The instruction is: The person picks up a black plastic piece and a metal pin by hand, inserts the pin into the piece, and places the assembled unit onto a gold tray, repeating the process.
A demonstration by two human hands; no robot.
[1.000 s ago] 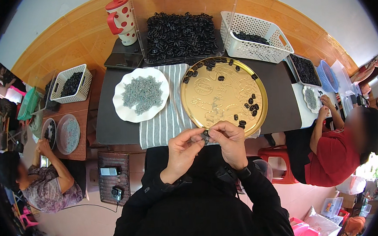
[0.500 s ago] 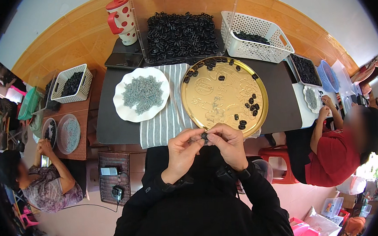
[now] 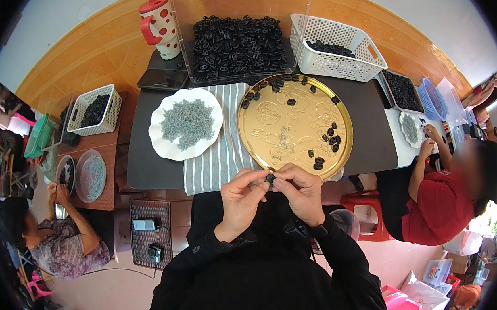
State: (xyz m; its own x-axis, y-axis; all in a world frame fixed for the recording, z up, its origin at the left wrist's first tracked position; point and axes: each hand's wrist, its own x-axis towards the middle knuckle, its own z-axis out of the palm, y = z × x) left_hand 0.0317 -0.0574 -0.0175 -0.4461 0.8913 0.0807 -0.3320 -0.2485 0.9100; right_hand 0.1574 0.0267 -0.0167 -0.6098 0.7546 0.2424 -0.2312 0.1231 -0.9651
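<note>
Between the fingertips of both my hands is a small black plastic piece point(image 3: 270, 179), just off the near rim of the round gold tray point(image 3: 263, 119). My left hand point(image 3: 241, 200) pinches it from the left; whether a second small part is in those fingers I cannot make out. Thumb and forefinger of my right hand point(image 3: 301, 193) grip it from the right. Several similar black pieces point(image 3: 333, 140) lie along the right side and far edge of the tray. A white scalloped plate point(image 3: 156, 118) to the left carries a heap of small grey-green pieces point(image 3: 187, 122).
Under the plate lies a striped cloth point(image 3: 212, 169). Behind stand a clear bin point(image 3: 304, 41) of black pieces, a white perforated basket point(image 3: 343, 68) and a red-dotted tumbler point(image 3: 165, 31). One person point(image 3: 64, 243) works at left, another point(image 3: 442, 205) at right.
My hands stay together at the tray's near rim, with the black piece shifted very slightly between the fingertips. Trays and heaps look the same.
</note>
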